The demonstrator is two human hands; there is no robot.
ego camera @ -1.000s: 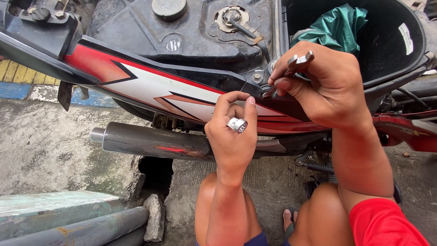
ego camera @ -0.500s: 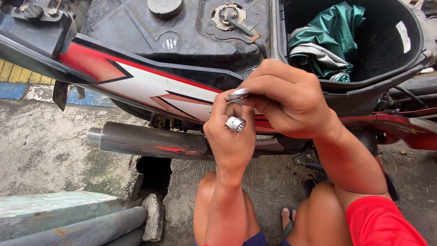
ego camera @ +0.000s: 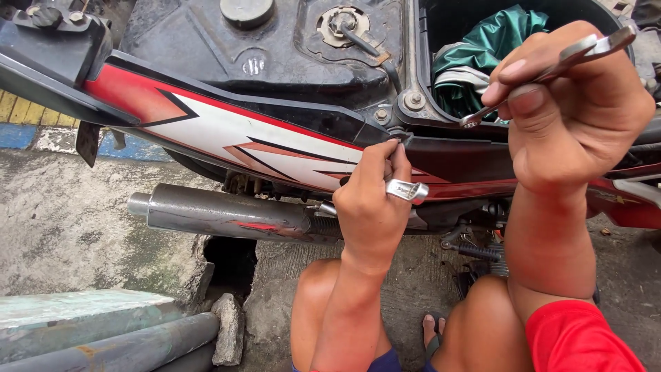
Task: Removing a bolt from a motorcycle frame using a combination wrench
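Head view: underseat bin holds green cloth; right hand grips wrench

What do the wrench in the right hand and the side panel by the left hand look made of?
Wrench: bright bare steel by its silvery shine, likely chromed. Side panel: probably glossy painted plastic, red and white with black edging, showing soft reflections.

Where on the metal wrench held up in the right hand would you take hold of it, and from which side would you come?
Grip the wrench on its flat shank, probably just above the lower head, coming from the left. The right hand wraps the middle and right of the slim, tilted bar; its lower end juts free at lower left, over the green cloth.
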